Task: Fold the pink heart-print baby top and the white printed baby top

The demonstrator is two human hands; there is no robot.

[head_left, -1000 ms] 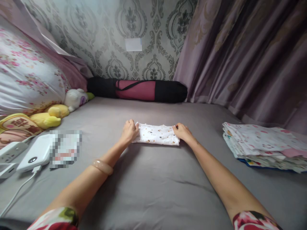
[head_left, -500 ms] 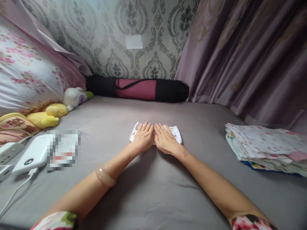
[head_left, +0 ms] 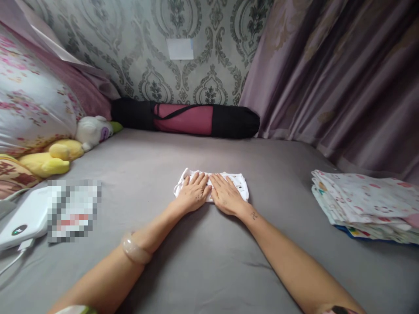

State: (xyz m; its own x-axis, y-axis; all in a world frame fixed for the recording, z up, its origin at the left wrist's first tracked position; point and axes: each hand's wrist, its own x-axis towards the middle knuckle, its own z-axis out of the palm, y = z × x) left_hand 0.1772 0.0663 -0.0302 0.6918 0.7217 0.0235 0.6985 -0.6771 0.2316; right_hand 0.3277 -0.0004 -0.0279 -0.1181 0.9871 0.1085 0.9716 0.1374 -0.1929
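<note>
A small folded white cloth (head_left: pixel 242 186) with dark and coloured prints lies flat on the grey bed sheet (head_left: pixel 209 261), in the middle of the head view. On its left half rests my left hand (head_left: pixel 194 192), palm down with the fingers stretched out. My right hand (head_left: pixel 227 194) lies flat on the right half, fingers extended too. The two hands are side by side, their thumbs close together. Much of the cloth is hidden under them, so its exact kind cannot be made out.
To the right sits a stack of folded printed cloths (head_left: pixel 363 196). On the left are a white power bank (head_left: pixel 31 218) with a cable, a blurred packet (head_left: pixel 74 211) and plush toys (head_left: pixel 46 163). A black and maroon long bag (head_left: pixel 183 118) lies along the wall.
Both hands have drawn slightly apart on the cloth, and more of it shows between and around them. The camera view has shifted a little.
</note>
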